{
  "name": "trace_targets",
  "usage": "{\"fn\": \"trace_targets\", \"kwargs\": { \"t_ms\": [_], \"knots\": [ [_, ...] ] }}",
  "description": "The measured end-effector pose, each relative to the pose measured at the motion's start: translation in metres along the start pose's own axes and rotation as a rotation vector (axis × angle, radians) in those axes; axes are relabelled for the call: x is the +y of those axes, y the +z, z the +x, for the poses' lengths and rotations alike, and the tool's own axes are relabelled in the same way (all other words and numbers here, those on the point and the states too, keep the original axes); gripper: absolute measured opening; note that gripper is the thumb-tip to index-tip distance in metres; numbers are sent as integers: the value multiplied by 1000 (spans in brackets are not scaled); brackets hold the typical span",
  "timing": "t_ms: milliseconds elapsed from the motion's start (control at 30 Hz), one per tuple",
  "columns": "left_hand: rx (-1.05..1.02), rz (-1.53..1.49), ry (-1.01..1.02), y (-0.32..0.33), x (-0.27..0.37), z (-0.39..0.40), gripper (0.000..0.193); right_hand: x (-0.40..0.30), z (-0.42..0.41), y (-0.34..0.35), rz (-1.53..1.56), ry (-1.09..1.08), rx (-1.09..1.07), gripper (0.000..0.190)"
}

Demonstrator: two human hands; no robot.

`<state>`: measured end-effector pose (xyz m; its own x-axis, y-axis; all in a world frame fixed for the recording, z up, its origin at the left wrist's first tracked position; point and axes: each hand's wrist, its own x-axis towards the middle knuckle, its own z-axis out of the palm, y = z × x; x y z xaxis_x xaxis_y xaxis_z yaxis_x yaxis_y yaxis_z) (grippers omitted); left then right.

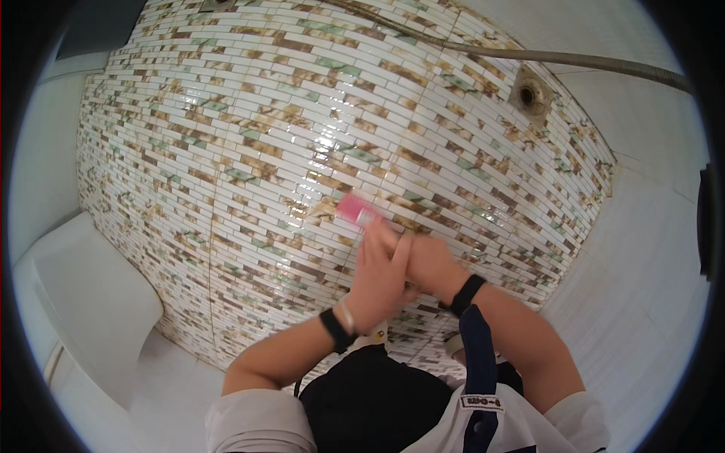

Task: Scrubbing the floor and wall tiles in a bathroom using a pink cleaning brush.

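Both of my hands meet in front of my body, above a floor of narrow mosaic tiles (pixel 266 187). A pink object (pixel 358 210), blurred and with a white patch, sticks out past my fingertips; it may be a brush or a pad. My left hand (pixel 382 277) lies against the other hand, its fingers pointing towards the pink object. My right hand (pixel 430 260) is closed, apparently around a handle that the fingers mostly hide. Which hand bears the pink object cannot be told for certain.
A grey flexible hose (pixel 532 55) crosses the upper right. Below it is a square floor drain (pixel 528 95), with another fitting (pixel 217 4) at the top edge. A white ceramic fixture (pixel 96 300) stands at left, a dark panel (pixel 102 25) at upper left. Pale walls (pixel 628 249) bound the floor.
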<state>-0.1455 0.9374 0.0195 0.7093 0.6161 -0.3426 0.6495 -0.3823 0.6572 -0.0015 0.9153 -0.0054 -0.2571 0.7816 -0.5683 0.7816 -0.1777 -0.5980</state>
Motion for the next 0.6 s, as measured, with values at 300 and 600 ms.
{"fn": "trace_targets", "kwargs": {
  "t_ms": [300,600],
  "knots": [
    [142,-21,38,-5,5,27,92,-3,11,-24,-151,118,86,53],
    [72,17,-112,-8,-18,-21,81,-33,14,10,-86,38,10,59]
  ]
}}
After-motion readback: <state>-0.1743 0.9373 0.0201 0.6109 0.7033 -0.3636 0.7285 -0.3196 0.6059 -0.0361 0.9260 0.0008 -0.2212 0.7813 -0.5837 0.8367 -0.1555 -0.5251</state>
